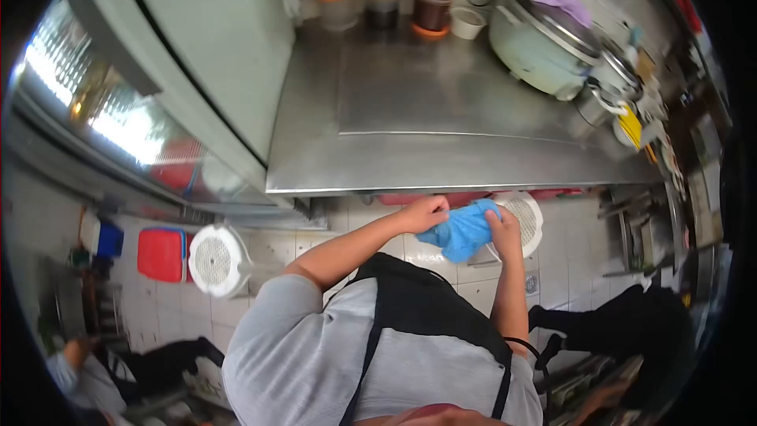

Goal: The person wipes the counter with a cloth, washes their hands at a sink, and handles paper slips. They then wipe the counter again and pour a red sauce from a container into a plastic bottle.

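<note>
A crumpled blue cloth [464, 233] hangs between my two hands, in front of the steel counter's edge. My left hand [426, 214] is closed on the cloth's left end, fingers curled in. On the other side, my right hand [505, 232] grips its upper right part, with the thumb on top. Folds hide some of the fingertips. The cloth is below the counter's front edge in the view and apart from it.
On the steel counter [315, 154] stand a large rice cooker [540, 43], lidded tubs [337, 6] and a white cup [467, 23]. A white stool [217, 260] stands at left, another [523, 221] behind my right hand. Other people [623, 323] are at the lower left and right.
</note>
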### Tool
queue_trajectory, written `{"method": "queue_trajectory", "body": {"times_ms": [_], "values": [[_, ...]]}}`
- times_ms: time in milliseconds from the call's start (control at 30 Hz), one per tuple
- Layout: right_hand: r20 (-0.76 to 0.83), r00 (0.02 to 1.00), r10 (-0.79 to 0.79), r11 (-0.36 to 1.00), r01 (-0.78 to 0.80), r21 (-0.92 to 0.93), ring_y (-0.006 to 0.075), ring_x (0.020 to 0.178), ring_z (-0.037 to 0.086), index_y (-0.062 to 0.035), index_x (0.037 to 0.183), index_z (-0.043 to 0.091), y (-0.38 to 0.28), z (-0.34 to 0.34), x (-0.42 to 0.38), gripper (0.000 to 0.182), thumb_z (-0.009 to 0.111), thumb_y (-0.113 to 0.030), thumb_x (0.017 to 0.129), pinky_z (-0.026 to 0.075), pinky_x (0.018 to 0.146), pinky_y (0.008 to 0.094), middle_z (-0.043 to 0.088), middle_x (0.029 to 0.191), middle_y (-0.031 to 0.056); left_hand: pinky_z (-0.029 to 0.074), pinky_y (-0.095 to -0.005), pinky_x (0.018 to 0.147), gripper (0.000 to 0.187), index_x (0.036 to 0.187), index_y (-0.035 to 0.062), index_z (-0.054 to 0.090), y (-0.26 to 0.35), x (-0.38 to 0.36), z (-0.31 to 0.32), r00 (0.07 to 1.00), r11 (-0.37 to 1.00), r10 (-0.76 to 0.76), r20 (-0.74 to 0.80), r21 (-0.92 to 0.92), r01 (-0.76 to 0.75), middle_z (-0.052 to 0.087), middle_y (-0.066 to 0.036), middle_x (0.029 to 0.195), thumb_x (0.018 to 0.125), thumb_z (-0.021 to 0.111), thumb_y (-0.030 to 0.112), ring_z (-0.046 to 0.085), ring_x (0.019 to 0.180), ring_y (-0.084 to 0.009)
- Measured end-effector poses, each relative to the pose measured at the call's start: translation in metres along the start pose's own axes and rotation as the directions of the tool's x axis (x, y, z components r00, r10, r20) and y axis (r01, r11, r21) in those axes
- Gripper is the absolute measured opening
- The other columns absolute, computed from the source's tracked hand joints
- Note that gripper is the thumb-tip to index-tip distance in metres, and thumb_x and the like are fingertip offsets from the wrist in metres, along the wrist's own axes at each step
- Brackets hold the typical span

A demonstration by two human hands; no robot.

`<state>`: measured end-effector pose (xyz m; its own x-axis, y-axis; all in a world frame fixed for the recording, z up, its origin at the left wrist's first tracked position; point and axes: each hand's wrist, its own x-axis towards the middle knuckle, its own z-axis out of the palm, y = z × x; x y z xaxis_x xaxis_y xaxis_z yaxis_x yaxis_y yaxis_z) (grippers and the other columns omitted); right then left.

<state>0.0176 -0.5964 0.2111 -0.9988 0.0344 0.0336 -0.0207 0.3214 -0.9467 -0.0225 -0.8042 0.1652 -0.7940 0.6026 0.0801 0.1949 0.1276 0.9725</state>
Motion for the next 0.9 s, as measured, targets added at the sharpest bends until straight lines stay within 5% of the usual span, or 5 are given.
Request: {"method": "queue_trajectory", "body": {"times_ms": [267,400,567,700,900], "values": [[0.147,0.986,-0.079,0.984,0.054,0.169,0.0094,0.069,0.048,-0.0006,0.103,0.049,0.014,-0.007,0.024,0.027,0.052,-0.014,0.079,0.041,0.062,0.0214,0.049,0.088,0.0024,0.041,-0.0266,0.069,0.021,0.092,0.0044,0.047,0.078,-0.053,-0.114,0.796,0.908,0.078,-0.601,0.372,0.192,0.05,-0.005,0.079,0.079,0.051,0.021,0.049,0.077,-0.0144],[0.225,0.961,0.158,0.985,-0.171,0.036,0.01,0.067,0.049,-0.0008,0.106,0.048,0.054,-0.032,-0.003,0.031,0.052,-0.017,0.079,0.042,0.061,0.0219,0.052,0.082,0.0043,0.035,-0.0404,0.084,0.045,0.107,0.005,0.046,0.024,-0.096,-0.189,0.287,0.416,-0.075,-0.955,0.231,0.88,0.04,-0.019,0.116,0.074,0.053,0.035,0.04,0.105,-0.0323],[0.312,0.856,0.413,0.908,-0.414,-0.065,0.0104,0.062,0.051,-0.0008,0.106,0.047,0.118,-0.051,-0.05,0.035,0.05,-0.022,0.079,0.041,0.055,0.022,0.052,0.08,0.0044,0.014,-0.0519,0.095,0.071,0.125,0.0044,0.028,-0.063,-0.058,-0.146,0.098,0.125,-0.151,-0.984,0.08,0.989,0.025,-0.021,0.128,0.073,0.044,0.05,0.018,0.12,-0.0373],[0.368,0.767,0.525,0.848,-0.509,-0.149,0.0111,0.063,0.052,-0.0025,0.109,0.045,0.137,-0.056,-0.06,0.039,0.048,-0.027,0.079,0.04,0.053,0.0222,0.053,0.083,0.0038,0.015,-0.0517,0.095,0.066,0.126,0.003,0.024,-0.075,0.0,-0.079,0.568,0.221,-0.068,-0.82,0.543,0.81,0.022,-0.021,0.129,0.076,0.044,0.042,0.019,0.119,-0.0396],[0.336,0.81,0.481,0.876,-0.433,-0.213,0.0107,0.062,0.052,-0.0028,0.105,0.048,0.164,-0.056,-0.043,0.034,0.05,-0.024,0.078,0.04,0.053,0.023,0.053,0.08,0.0044,0.025,-0.0448,0.092,0.048,0.116,0.0052,0.041,-0.092,-0.064,-0.11,0.485,0.304,0.134,-0.864,0.501,0.81,0.039,-0.017,0.12,0.075,0.045,0.031,0.033,0.113,-0.0314]]}}
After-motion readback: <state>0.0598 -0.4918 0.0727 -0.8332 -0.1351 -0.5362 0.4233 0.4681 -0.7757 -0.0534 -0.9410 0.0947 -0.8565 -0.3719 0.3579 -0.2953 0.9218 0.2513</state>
